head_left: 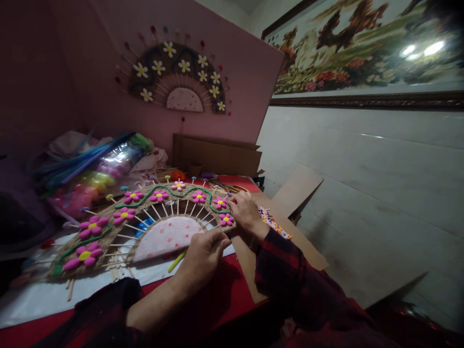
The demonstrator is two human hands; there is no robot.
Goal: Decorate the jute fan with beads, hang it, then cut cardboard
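Note:
A half-round fan-shaped craft piece [105, 237], wrapped in brown twine, lies tilted on the table before me. Pink clay flowers [158, 195] with yellow centres and a wavy green cord decorate its band. Thin sticks run from the band to a pale, dotted half-circle [168, 237]. My right hand [247, 211] is closed at the fan's right edge, fingertips by the outermost flowers. Close to the lower right corner, my left hand [205, 253] is closed in a pinch; what it holds, if anything, is too small to make out. A yellow-green pen-like tool [177, 261] lies beside that wrist.
A similar fan with white flowers [184, 65] hangs on the pink board behind. Bagged colourful craft material [105, 174] is heaped at the left. Cardboard sheets [217, 154] stand at the back and lie at the right, near a flowered strip [275, 224]. White tiled wall borders the right.

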